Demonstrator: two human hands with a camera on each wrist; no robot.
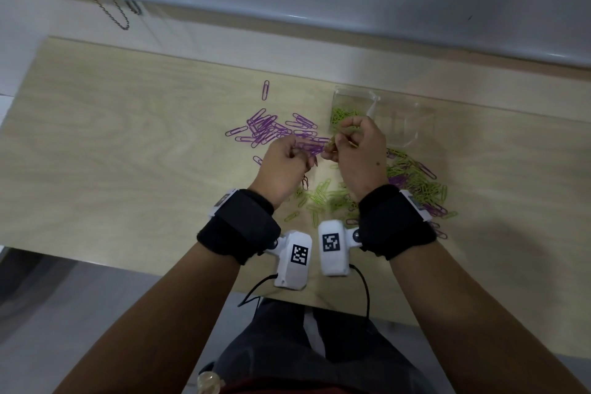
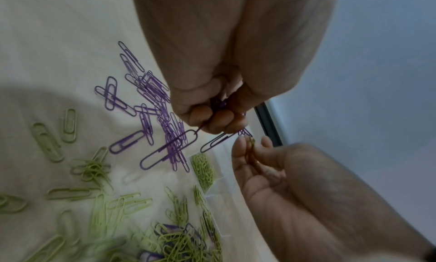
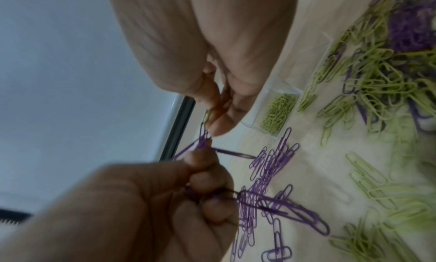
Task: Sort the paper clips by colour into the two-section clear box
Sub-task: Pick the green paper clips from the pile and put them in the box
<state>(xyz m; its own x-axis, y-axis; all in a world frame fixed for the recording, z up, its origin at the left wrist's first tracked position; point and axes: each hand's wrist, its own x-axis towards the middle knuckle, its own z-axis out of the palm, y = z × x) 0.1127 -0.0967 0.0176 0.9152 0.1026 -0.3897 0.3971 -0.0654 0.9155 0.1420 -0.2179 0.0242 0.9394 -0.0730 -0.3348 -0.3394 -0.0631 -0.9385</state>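
Note:
My left hand (image 1: 295, 155) is raised over the table and grips a bunch of purple paper clips (image 2: 169, 148) in its curled fingers (image 2: 212, 120). Close beside it, my right hand (image 1: 335, 150) pinches a few green clips (image 3: 208, 115) between thumb and fingertips (image 3: 224, 122). The two bunches touch between the hands; I cannot tell whether they are hooked together. The clear two-section box (image 1: 412, 125) stands just beyond the right hand. Its left section holds green clips (image 1: 339, 115); the right section looks bare. A purple pile (image 1: 268, 129) lies beyond the left hand.
A mixed heap of green and purple clips (image 1: 415, 182) spreads right of my right wrist. Loose green clips (image 1: 319, 198) lie between the wrists. One single purple clip (image 1: 265, 89) lies farther back. A grey wall runs along the far table edge (image 1: 224, 61).

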